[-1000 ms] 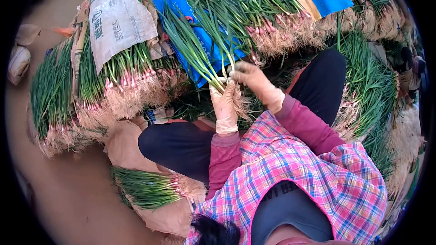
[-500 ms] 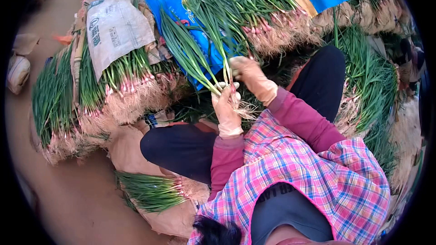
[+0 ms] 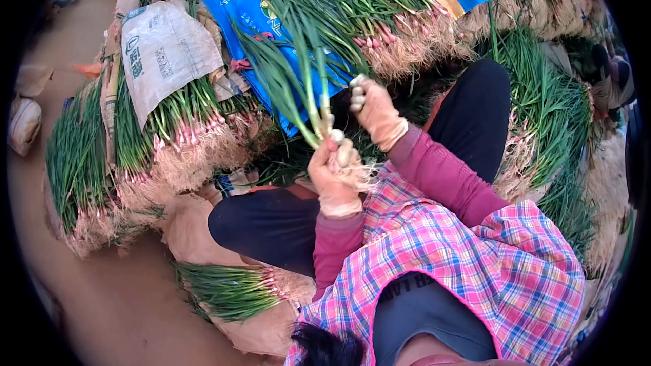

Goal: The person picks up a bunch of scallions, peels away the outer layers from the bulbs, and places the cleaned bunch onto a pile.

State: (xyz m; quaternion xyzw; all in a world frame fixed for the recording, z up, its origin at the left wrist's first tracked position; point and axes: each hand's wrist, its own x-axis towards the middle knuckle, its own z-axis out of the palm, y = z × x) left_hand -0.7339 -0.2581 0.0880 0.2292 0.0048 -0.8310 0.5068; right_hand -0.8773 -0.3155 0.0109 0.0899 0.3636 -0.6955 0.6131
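Observation:
Gloved and closed, my left hand (image 3: 336, 175) grips a few green onions (image 3: 310, 88) near their bulbs. Their leaves point up and away over a blue bag (image 3: 237, 10), and their pale roots stick out to the right of the hand. My right hand (image 3: 375, 110), also gloved, is raised just right of the stems, its fingers curled; whether anything small is in them I cannot make out. Beyond both hands, a thick pile of green onions (image 3: 386, 34) lies with pink bulbs and roots facing me.
More onion bundles (image 3: 183, 122) stand at the left, partly under a white sack (image 3: 166, 51). A small bundle (image 3: 234, 291) lies on brown sheeting (image 3: 254, 332) at lower left. Further onions (image 3: 549, 115) are heaped at the right, beside my bent knee.
My left hand has moved slightly down and toward me with the onions, whose leaves are now more upright. My right hand has drawn away from the stems, its fingers now curled.

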